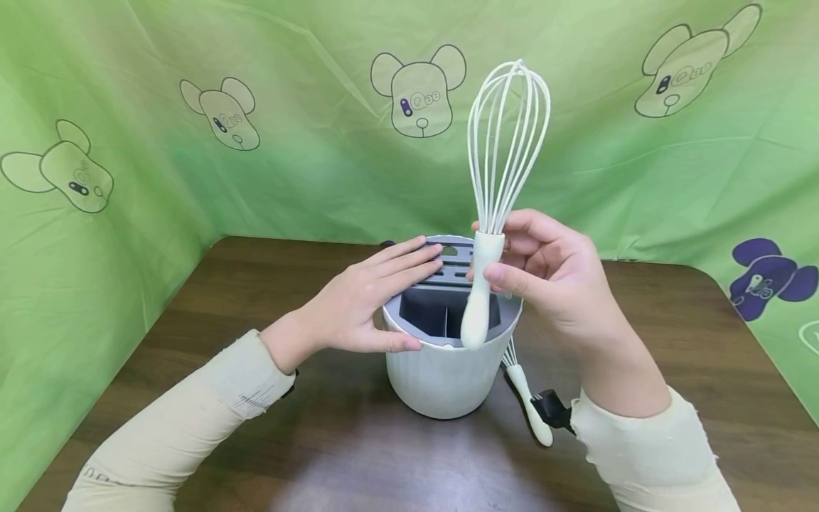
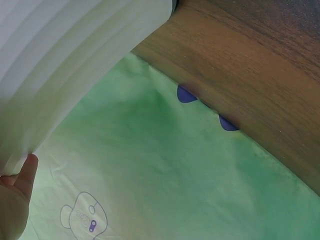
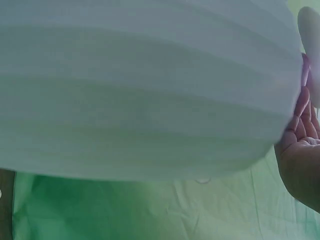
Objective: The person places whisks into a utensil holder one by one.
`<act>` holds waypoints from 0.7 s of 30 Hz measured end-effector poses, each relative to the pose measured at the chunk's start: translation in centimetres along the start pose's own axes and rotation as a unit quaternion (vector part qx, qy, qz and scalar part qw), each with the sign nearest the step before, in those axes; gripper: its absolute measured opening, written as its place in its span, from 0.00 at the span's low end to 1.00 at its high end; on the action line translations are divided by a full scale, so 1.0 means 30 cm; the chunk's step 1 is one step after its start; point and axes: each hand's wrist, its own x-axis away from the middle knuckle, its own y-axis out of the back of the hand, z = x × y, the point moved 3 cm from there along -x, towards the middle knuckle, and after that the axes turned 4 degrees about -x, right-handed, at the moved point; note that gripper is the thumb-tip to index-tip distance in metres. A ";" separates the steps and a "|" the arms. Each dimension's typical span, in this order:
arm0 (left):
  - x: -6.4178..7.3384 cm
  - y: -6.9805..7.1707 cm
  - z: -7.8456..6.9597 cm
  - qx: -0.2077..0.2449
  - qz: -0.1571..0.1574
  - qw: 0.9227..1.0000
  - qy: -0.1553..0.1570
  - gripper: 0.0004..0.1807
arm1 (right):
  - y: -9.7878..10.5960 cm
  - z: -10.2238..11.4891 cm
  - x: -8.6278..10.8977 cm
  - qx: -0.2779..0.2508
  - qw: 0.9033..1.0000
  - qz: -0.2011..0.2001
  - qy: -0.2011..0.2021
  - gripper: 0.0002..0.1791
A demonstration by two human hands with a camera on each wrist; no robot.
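A white utensil holder (image 1: pixel 441 384) with a grey slotted insert (image 1: pixel 456 272) and dark compartments stands upright on the table. My left hand (image 1: pixel 365 302) rests on its left side, fingers straight over the insert and thumb along the front rim. Above the holder's right side, my right hand (image 1: pixel 563 284) pinches a white whisk (image 1: pixel 484 249) by its handle, wires up and tilted slightly right. Both wrist views are largely filled by the holder's ribbed wall (image 2: pixel 65 65); in the right one, the whisk handle (image 3: pixel 311 45) shows at the edge.
Right of the holder, a second white whisk (image 1: pixel 521 384) lies on the brown wooden table (image 1: pixel 307 455), its wire end partly hidden behind the holder. A black wrist mount (image 1: pixel 552 410) overlaps its handle. Green cloth (image 1: pixel 320 178) with printed bear heads surrounds the table.
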 end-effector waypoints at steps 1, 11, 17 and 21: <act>0.001 -0.001 0.001 0.000 0.000 1.000 0.000 0.50 | -0.008 -0.003 -0.004 0.004 1.000 -0.003 0.002 0.21; 0.004 0.002 -0.004 0.000 -0.005 1.000 -0.002 0.51 | -0.054 -0.039 -0.040 0.065 0.997 -0.043 0.006 0.20; -0.001 0.002 -0.002 -0.002 -0.012 1.000 -0.007 0.51 | -0.069 -0.058 -0.044 0.111 0.993 -0.031 0.009 0.22; -0.001 0.004 -0.002 -0.001 -0.021 1.000 -0.010 0.50 | -0.075 -0.067 -0.043 0.133 0.991 -0.021 0.003 0.22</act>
